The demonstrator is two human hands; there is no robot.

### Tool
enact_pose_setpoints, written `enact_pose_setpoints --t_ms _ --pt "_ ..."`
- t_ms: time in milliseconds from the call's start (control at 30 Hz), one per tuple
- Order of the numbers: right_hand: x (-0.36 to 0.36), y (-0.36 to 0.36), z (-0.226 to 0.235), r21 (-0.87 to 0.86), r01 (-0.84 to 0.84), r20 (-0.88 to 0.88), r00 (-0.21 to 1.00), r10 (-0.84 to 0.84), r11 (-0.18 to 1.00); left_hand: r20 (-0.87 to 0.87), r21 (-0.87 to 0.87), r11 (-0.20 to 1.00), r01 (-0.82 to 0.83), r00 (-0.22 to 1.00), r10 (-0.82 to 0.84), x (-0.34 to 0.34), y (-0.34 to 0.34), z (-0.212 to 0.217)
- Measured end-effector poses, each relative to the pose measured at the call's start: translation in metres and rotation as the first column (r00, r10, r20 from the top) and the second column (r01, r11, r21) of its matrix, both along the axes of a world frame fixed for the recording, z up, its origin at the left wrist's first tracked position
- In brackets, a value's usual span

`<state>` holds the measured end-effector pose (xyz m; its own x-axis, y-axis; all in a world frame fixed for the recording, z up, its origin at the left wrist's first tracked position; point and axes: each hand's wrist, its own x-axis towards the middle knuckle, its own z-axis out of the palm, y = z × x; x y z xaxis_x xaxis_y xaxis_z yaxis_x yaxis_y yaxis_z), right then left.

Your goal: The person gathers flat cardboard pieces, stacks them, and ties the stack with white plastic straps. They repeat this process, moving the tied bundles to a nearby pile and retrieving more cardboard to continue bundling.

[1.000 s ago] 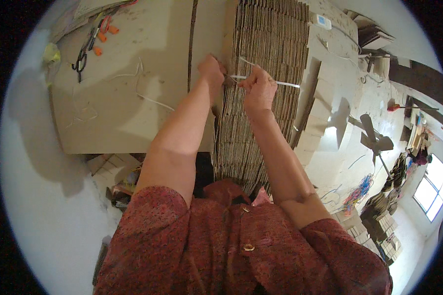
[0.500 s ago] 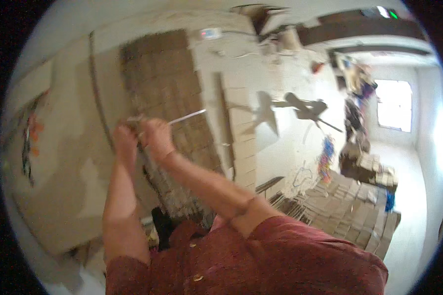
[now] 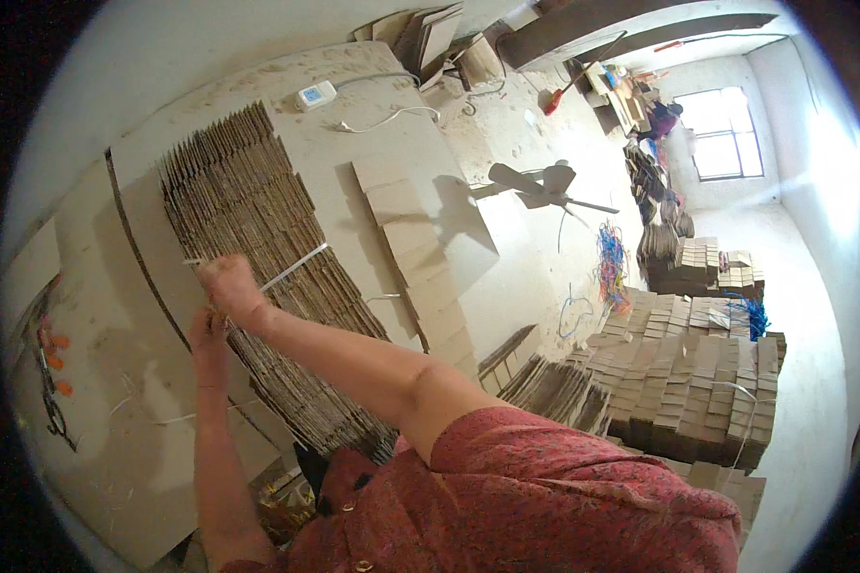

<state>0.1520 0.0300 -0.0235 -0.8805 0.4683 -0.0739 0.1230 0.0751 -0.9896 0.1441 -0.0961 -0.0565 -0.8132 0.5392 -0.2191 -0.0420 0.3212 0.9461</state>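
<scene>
Cardboard stack lengthwise toward upper-left

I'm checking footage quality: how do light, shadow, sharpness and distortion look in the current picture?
Head view: the window is washed out by glare; head view: a dark shadow lies beside the fan; head view: the cardboard stack and strap look fairly sharp; head view: straight edges bend toward the black rim.

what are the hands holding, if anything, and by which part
The right hand holds the white strap, apparently near one end, at the left edge of the cardboard stack. What the left hand holds can't be made out.
</scene>
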Motion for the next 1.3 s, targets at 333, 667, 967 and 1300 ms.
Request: enact_pose_setpoints --t_ms 333,667,967,1300 --pt "0.020 -0.010 0.013 0.267 -0.251 0.038 0.967 0.251 0.930 0.384 0.239 0.894 -0.380 0.882 0.273 -0.003 -0.040 -0.076" --pt "0.035 -0.018 -0.015 -0.054 -0.166 0.238 0.956 0.174 0.985 0.656 0.268 0.627 -0.731 0.616 0.436 0.003 -0.009 -0.006" --pt "0.028 0.001 -0.003 0.582 -0.420 0.144 0.896 0.421 0.696 -0.133 0.164 0.885 -0.436 0.879 0.458 0.025 -0.006 0.069" --pt "0.015 0.008 0.026 -0.026 -0.626 0.423 0.699 0.576 0.779 0.324 -0.016 0.967 -0.256 0.913 0.247 0.001 -0.027 0.026"
